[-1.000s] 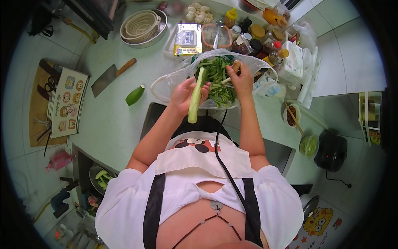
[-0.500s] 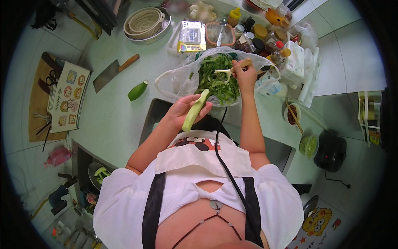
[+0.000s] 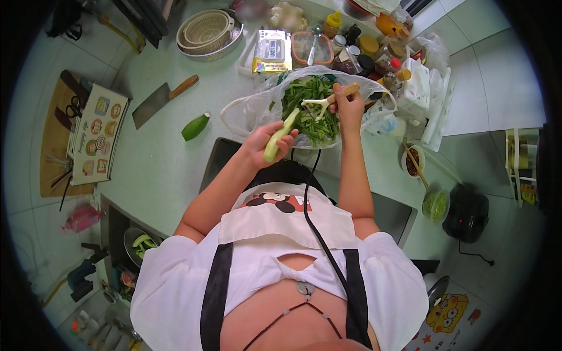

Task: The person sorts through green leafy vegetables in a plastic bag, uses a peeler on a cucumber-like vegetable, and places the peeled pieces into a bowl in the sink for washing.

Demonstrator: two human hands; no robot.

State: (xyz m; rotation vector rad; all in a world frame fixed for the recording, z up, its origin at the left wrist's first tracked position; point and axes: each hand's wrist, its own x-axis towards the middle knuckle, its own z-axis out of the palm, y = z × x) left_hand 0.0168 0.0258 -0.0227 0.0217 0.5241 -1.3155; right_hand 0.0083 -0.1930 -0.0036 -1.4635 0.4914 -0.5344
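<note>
Lengthwise in my left hand [image 3: 264, 144] lies a long, pale-green peeled vegetable [image 3: 283, 136], its far end tilted up toward the bag. My fingers are wrapped round its near half. My right hand [image 3: 350, 110] grips a Y-shaped peeler [image 3: 315, 104] with a white head and wooden handle. The peeler's head sits close to the vegetable's far tip; whether they touch I cannot tell. Beneath both hands, a white plastic bag [image 3: 239, 112] stands spread with a heap of green peelings [image 3: 309, 96] inside. A dark-green cut piece of vegetable [image 3: 195, 127] rests on the counter to the left.
A cleaver [image 3: 164, 100] with a wooden handle lies at the left. Behind are a beige strainer [image 3: 205, 30], a pack of wipes [image 3: 272, 51] and several bottles and jars [image 3: 369, 45]. At the right stand a small bowl with chopsticks [image 3: 413, 161] and a tub of shredded greens [image 3: 435, 206].
My left hand has moved the peeled vegetable slightly forward, bringing its tip nearer the peeler. The peeler has shifted little in my right hand.
</note>
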